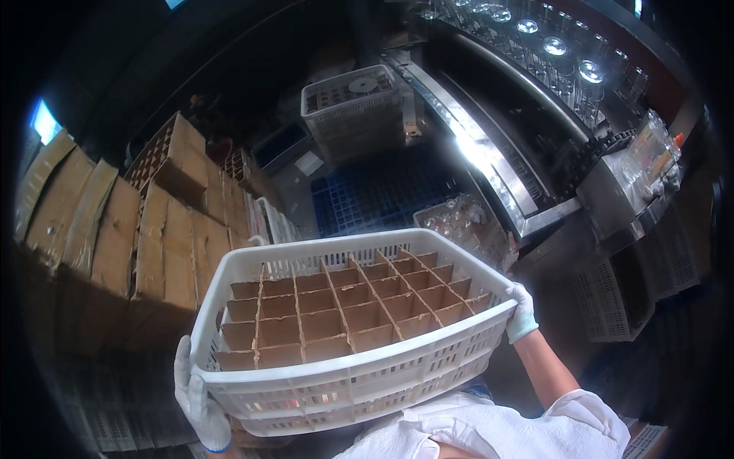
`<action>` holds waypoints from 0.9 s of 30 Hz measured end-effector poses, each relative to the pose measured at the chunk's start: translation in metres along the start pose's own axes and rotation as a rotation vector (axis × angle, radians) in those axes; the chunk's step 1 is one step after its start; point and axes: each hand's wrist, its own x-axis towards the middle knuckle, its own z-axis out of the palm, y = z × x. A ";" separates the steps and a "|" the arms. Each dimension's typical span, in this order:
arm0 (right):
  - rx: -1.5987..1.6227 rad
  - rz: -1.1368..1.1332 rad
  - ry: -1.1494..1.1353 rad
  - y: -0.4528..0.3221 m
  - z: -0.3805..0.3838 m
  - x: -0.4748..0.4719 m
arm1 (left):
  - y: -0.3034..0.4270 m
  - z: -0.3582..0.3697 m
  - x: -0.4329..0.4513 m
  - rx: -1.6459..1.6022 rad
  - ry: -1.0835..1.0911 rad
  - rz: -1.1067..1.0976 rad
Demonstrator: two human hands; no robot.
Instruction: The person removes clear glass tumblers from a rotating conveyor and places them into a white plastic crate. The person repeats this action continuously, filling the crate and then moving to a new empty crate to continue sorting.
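A white slotted plastic crate [355, 367] is held level in front of my body. Inside it stands a grid of brown cardboard dividers [367, 298], and no items show in the cells that I can see into. My left hand [198, 396], in a white knit glove, grips the crate's near left corner. At the right end, my right hand [522, 307], gloved the same way, has its fingers over the rim. The crate's underside is hidden.
Worn cardboard boxes [166, 246] are stacked at left. A blue plastic pallet [373, 195] lies ahead, with a stack of white crates [352, 109] behind it. A metal conveyor [487, 160] runs along the right, beside rows of glassware [553, 46]. A bin of glass pieces [453, 218] stands by it.
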 end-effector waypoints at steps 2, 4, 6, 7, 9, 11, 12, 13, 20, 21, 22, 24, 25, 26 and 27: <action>0.050 0.104 -0.047 -0.016 -0.020 0.094 | 0.008 0.089 0.037 0.012 -0.035 0.030; 0.088 0.108 -0.012 -0.027 -0.026 0.147 | 0.004 0.156 0.083 0.030 -0.098 0.043; 0.063 0.069 0.055 -0.048 -0.002 0.166 | -0.025 0.187 0.140 0.028 -0.109 0.010; 0.052 0.045 0.064 -0.045 -0.003 0.187 | -0.030 0.207 0.167 0.040 -0.119 0.007; -0.035 0.087 0.130 -0.064 0.013 0.208 | -0.063 0.224 0.216 -0.042 -0.087 -0.114; -0.087 0.122 0.138 -0.097 0.062 0.237 | -0.086 0.237 0.277 -0.017 -0.019 -0.152; -0.116 0.120 0.146 -0.111 0.088 0.249 | -0.095 0.240 0.308 -0.023 -0.006 -0.185; -0.129 0.121 0.142 -0.118 0.117 0.264 | -0.103 0.237 0.342 -0.062 -0.010 -0.205; -0.196 0.055 0.026 -0.157 0.342 0.405 | -0.159 0.242 0.553 -0.265 0.116 -0.350; -0.191 0.022 0.005 -0.157 0.375 0.431 | -0.162 0.252 0.581 -0.254 0.147 -0.304; -0.191 -0.031 -0.032 -0.153 0.404 0.466 | -0.165 0.260 0.612 -0.238 0.173 -0.254; -0.198 -0.120 -0.076 -0.139 0.459 0.530 | -0.176 0.269 0.675 -0.304 0.145 -0.212; -0.257 -0.182 -0.092 -0.128 0.484 0.561 | -0.189 0.276 0.710 -0.292 0.167 -0.177; -0.292 -0.249 -0.117 -0.125 0.506 0.598 | -0.205 0.289 0.748 -0.282 0.184 -0.142; -0.342 -0.281 -0.111 -0.121 0.532 0.615 | -0.228 0.296 0.780 -0.252 0.184 -0.148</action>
